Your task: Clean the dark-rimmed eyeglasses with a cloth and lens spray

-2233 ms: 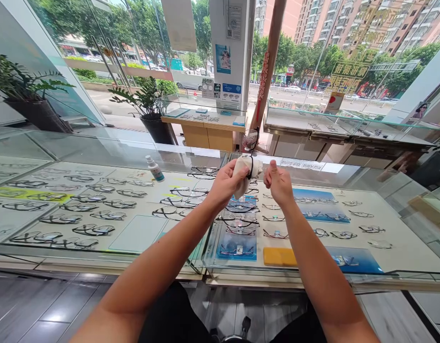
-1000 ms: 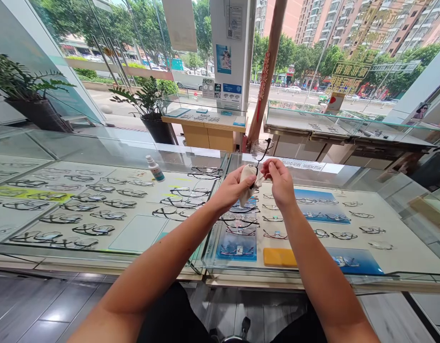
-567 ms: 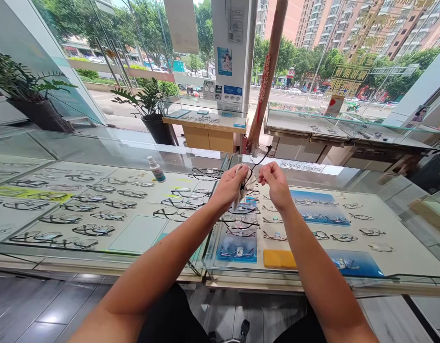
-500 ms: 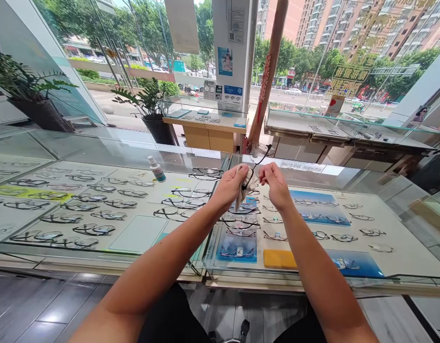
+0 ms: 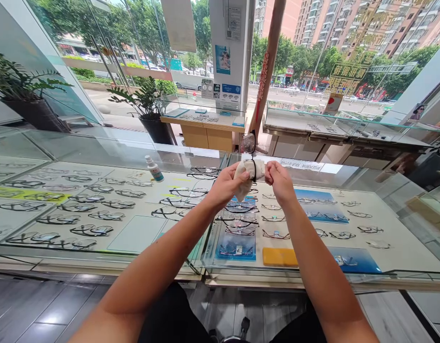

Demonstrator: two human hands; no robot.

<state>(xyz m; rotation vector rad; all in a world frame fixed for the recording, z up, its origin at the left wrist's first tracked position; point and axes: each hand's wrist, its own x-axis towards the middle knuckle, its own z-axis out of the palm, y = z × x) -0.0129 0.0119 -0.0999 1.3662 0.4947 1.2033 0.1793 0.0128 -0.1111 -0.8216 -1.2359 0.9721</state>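
Observation:
Above the glass counter I hold a pair of dark-framed eyeglasses (image 5: 255, 143) on end, one lens upward. A pale cloth (image 5: 243, 189) covers the lower lens. My left hand (image 5: 225, 186) is closed around the cloth and that lower part of the glasses, thumb on top. My right hand (image 5: 281, 183) is closed in a pinch at the right end of the cloth, which stretches across to its fingers. Part of the frame is hidden by the cloth. A small white spray bottle (image 5: 155, 169) stands on the counter to the left of my hands.
Under the glass of the display counter (image 5: 191, 155) lie rows of eyeglasses (image 5: 93, 229). A yellow case (image 5: 280, 257) lies near the front edge inside it. Potted plants (image 5: 148, 102), a slanting wooden pole (image 5: 268, 71) and further counters stand beyond.
The glasses have turned more upright. My right hand, apart from the cloth before, has moved in and now grips its right end, pulling it out to the side.

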